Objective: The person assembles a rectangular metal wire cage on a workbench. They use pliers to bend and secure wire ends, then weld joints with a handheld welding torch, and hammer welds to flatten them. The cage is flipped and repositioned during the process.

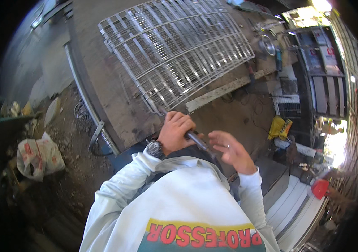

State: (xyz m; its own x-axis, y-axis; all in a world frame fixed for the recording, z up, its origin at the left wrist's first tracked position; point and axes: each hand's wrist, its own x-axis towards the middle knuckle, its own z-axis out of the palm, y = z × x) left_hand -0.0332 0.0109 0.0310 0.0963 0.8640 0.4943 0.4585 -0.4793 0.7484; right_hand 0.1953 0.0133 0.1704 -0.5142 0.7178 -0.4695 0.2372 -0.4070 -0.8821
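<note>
My left hand (175, 131), with a dark watch at the wrist, is closed around a dark, rod-like tool (197, 140) in front of my waist. The tool slants down to the right; its far end is blurred, so its kind is unclear. Just right of it, my right hand (233, 152) is held with its fingers apart, a ring on one of them. It appears to hold nothing. Beyond my hands a welded metal grille (162, 65) of flat slats and thin rods lies on the brown worktable (93, 80). Its near corner is close to my left hand.
A flat metal bar (218, 93) lies along the table's right part. A metal pipe (82, 90) runs down the left edge, ending in a clamp (98, 130). White sack (40, 156) on the dirt floor at left; yellow bag (278, 127) and shelving (329, 94) at right.
</note>
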